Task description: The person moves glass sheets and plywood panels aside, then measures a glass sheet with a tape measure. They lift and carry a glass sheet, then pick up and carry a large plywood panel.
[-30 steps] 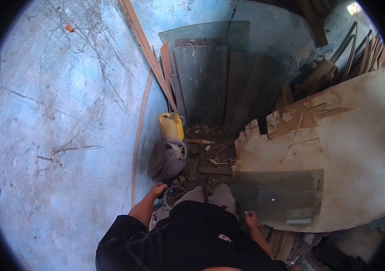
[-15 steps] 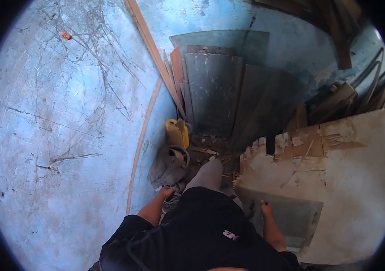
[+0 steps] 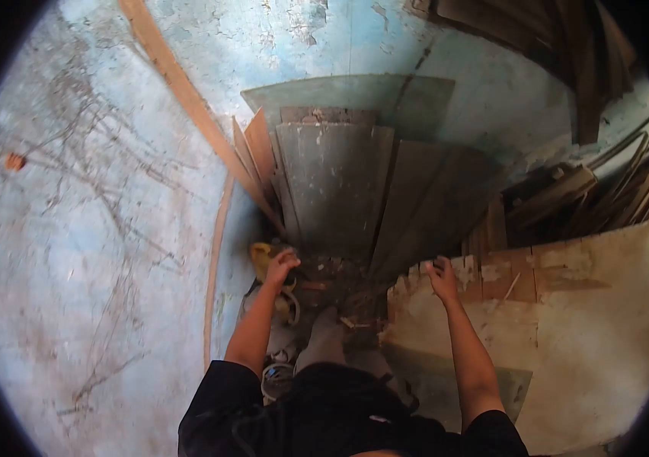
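Both my arms reach forward. My left hand (image 3: 282,266) is raised with its fingers loosely bent and apart, holding nothing; it overlaps the yellow plastic container (image 3: 260,257) in this view. Level with it on the right, my right hand (image 3: 441,277) is open and empty, thumb and fingers parted, over the broken edge of a pale board (image 3: 599,305). Beyond and between the hands, grey panels (image 3: 332,183) lean upright against the wall, with a second dark panel (image 3: 427,202) beside them. A sheet of glass (image 3: 355,91) stands behind.
A long wooden strip (image 3: 187,95) leans along the blue wall (image 3: 73,251) on my left. Debris (image 3: 347,270) litters the floor at the panels' foot. Wood scraps (image 3: 629,183) are piled at the right, and a glass pane (image 3: 446,388) lies by my right leg.
Both hands have risen and moved forward from beside my body, the left from near a grey bag, the right from over the glass pane. My view has tilted and shifted.
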### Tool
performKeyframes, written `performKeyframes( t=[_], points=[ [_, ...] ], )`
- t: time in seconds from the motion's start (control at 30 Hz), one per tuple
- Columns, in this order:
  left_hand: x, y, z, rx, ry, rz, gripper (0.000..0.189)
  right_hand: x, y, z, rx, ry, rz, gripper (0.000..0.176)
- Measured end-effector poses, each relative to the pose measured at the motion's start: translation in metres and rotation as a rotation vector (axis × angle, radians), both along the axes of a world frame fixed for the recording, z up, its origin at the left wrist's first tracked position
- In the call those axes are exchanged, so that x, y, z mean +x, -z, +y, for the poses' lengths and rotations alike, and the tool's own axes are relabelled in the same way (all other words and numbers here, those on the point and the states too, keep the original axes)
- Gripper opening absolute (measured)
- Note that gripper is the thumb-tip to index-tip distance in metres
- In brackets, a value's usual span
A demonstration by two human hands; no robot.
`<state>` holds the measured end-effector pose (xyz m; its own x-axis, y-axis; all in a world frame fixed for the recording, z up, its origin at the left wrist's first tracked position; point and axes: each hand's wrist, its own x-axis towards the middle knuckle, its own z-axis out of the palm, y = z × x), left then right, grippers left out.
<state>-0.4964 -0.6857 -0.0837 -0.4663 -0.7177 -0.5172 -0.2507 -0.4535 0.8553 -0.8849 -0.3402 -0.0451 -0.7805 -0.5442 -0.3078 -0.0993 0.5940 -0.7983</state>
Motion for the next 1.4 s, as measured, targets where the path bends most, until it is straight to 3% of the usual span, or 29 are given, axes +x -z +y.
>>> performKeyframes(
  t=[0.07,0.13,0.23,0.3,0.37,0.47,0.9,1.1,1.17,1.3,1.37,1.4],
  points=[
    [-0.055,0.002,-0.072,-0.171,-0.025,0.033,0.061,-0.026,-0.027,-0.094,-0.192,-0.035,-0.054,0.073],
    [-0.101,0.013,-0.145,-0.363,-0.079,-0.025,0.063,-0.048,-0.053,-0.183,-0.219,-0.11,-0.001,0.073],
    [-0.16,-0.02,-0.205,-0.516,-0.244,-0.064,0.07,-0.082,-0.058,-0.292,-0.251,-0.144,0.026,0.079],
    [-0.184,-0.023,-0.24,-0.606,-0.251,-0.129,0.074,-0.099,-0.045,-0.347,-0.261,-0.145,0.04,0.08],
    [-0.198,-0.016,-0.268,-0.691,-0.247,-0.119,0.081,-0.111,-0.016,-0.389,-0.33,0.047,0.493,0.083],
    [-0.212,-0.035,-0.28,-0.694,-0.257,-0.136,0.091,-0.112,-0.024,-0.415,-0.303,0.106,0.403,0.084],
    [-0.199,-0.018,-0.307,-0.593,-0.116,-0.104,0.063,-0.133,-0.04,-0.399,-0.288,0.009,0.175,0.067],
    [-0.164,-0.053,-0.281,-0.597,-0.033,-0.062,0.054,-0.111,-0.036,-0.369,-0.444,0.019,0.109,0.055],
    [-0.147,-0.062,-0.268,-0.592,0.02,-0.071,0.051,-0.094,-0.045,-0.353,-0.535,-0.031,0.089,0.042],
    [-0.104,-0.08,-0.242,-0.558,0.17,-0.11,0.037,-0.069,-0.028,-0.31,-0.667,-0.09,0.006,0.043],
    [-0.084,-0.077,-0.224,-0.507,0.237,-0.125,0.034,-0.048,-0.022,-0.295,-0.854,0.016,-0.011,0.065],
    [-0.076,-0.073,-0.214,-0.511,0.212,-0.071,0.033,-0.035,-0.017,-0.288,-0.847,0.025,-0.018,0.065]
  ],
)
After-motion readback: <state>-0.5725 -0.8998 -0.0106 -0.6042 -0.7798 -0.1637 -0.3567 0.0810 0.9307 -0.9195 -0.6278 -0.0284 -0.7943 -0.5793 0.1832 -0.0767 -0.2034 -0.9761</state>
